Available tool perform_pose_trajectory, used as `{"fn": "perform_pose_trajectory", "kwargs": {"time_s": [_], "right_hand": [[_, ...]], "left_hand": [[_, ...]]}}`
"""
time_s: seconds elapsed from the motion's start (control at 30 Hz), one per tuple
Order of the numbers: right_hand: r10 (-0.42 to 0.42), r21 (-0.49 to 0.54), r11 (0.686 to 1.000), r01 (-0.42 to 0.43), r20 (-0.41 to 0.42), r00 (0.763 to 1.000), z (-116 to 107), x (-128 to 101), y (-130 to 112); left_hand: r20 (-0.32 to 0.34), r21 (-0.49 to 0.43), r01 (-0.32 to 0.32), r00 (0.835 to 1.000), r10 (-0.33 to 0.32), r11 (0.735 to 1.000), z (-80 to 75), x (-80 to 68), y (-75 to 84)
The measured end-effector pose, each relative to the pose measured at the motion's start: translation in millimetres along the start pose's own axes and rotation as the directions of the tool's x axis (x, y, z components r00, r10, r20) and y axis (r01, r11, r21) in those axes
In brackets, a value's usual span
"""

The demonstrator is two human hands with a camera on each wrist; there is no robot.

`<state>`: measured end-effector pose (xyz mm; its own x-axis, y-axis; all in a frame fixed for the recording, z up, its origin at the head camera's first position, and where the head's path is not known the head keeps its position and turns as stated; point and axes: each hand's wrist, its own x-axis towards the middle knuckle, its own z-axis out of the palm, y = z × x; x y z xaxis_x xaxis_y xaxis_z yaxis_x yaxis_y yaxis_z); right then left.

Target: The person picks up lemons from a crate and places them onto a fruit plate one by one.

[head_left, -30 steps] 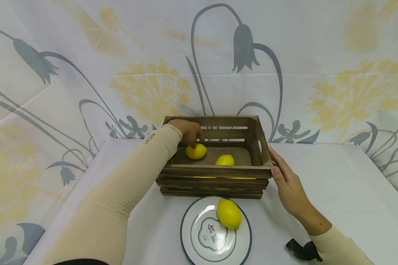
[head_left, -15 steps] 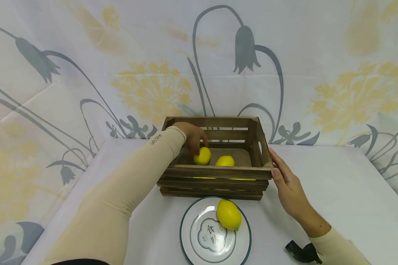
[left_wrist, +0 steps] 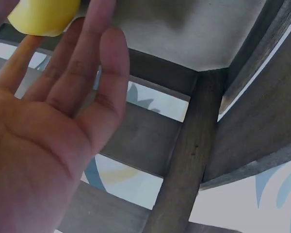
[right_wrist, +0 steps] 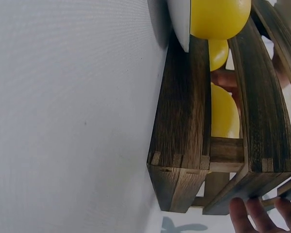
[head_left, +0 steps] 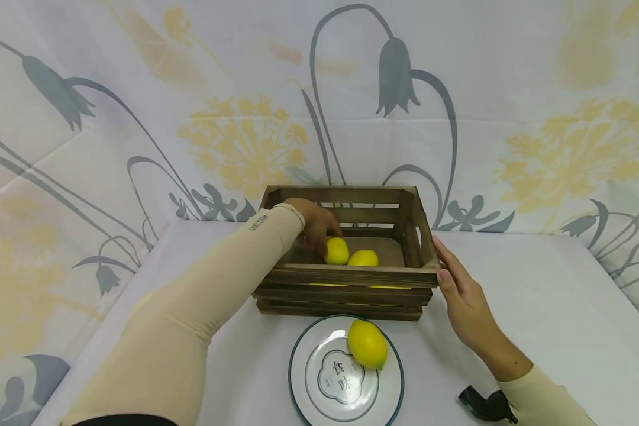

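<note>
A lemon (head_left: 337, 251) was touched by the left hand (head_left: 315, 225) inside the wooden crate (head_left: 346, 276), near the crate's middle; the left thumb and fingers lay about the fruit, but whether it was pinched or merely nudged could not be told; a second lemon (head_left: 363, 258) was seen just beside it, toward the crate's right end; yellow also showed through the crate's front gap, its source partly hidden. The right hand (head_left: 463, 296) was laid along the crate's right end, fingers straight, thumb at the front corner, nothing clamped; the hands were set well apart.

The second lemon was judged likeliest to be disturbed; it could have been bumped and rolled along the crate's floor if the first had been shoved sideways. If the crate had been pressed too hard at its right end, it could have been twisted, and its front driven against the plate (head_left: 319, 349) standing close before it; by such a jolt the plate lemon (head_left: 368, 344), lying off-centre toward the crate, could have been tipped off. The left sleeve (head_left: 234, 260), stretched over the crate's left corner, could also have been snagged there.
</note>
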<state>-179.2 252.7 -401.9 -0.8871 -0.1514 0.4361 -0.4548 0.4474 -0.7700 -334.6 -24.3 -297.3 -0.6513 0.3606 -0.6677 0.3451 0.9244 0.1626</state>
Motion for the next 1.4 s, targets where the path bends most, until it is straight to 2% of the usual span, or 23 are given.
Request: {"fn": "perform_pose_trajectory", "kwargs": {"time_s": [0.3,0.4,0.5,0.7,0.83,0.93,1.13,1.27,1.4], "right_hand": [[0.001,0.003,1.0,-0.001,-0.002,1.0,0.4,-0.1,0.0],[-0.001,0.004,1.0,0.001,-0.001,1.0,0.3,-0.6,0.1],[-0.01,0.009,1.0,0.01,-0.004,1.0,0.7,-0.7,0.3],[-0.025,0.02,0.999,0.026,-0.019,1.0,1.3,-1.7,1.9],[-0.028,0.02,0.999,0.029,-0.015,0.999,1.9,-1.9,2.2],[-0.033,0.028,0.999,0.033,-0.014,0.999,2.2,-1.6,2.0],[-0.038,0.031,0.999,0.039,-0.02,0.999,3.0,-1.7,2.7],[-0.033,0.017,0.999,0.033,-0.02,0.999,3.5,-1.5,2.4],[-0.032,0.007,0.999,0.032,-0.018,0.999,3.2,-1.1,1.9]], "left_hand": [[0.079,-0.067,-0.049,0.995,0.054,0.997,3.9,11.6,3.4],[0.087,-0.07,-0.053,0.994,0.059,0.996,4.3,13.7,4.7],[0.092,-0.081,-0.053,0.994,0.06,0.995,5.5,12.8,7.0],[0.096,-0.137,-0.102,0.989,0.115,0.985,9.7,7.4,15.4],[0.103,-0.162,-0.097,0.988,0.115,0.982,10.5,5.3,17.3],[0.099,-0.148,-0.099,0.988,0.114,0.984,10.5,7.9,16.0],[0.069,-0.066,-0.123,0.989,0.128,0.99,8.8,19.7,9.7],[0.027,-0.036,-0.165,0.986,0.166,0.986,5.6,18.0,8.4],[-0.005,-0.053,-0.184,0.983,0.184,0.982,1.0,15.2,8.5]]}}
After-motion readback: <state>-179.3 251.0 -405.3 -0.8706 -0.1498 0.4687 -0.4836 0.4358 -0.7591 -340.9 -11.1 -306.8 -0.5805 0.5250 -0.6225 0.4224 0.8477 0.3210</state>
